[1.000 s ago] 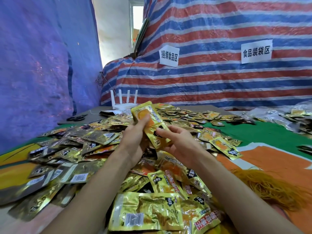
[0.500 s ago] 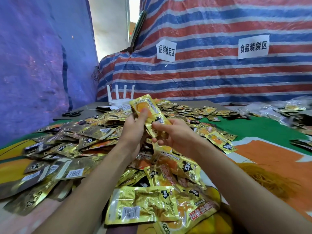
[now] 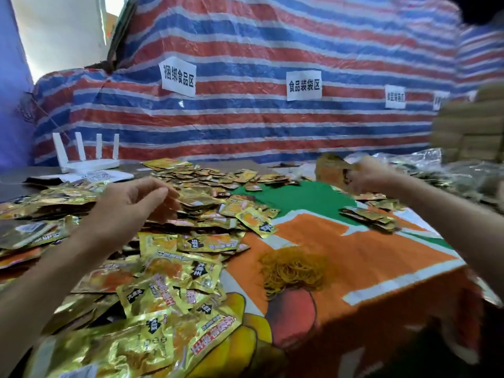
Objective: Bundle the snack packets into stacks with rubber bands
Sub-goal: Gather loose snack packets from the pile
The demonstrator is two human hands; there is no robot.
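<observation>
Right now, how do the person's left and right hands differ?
The left hand hovers over the big packet pile, fingers loosely curled, seemingly empty; the right hand grips a blurred bunch of packets. The left hand is nearer the camera; the right hand reaches further back and right. Both are bare and raised off the table.

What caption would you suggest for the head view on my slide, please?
The right hand holds a packet stack out right; the left hand hovers over loose packets; rubber bands lie nearby.
</observation>
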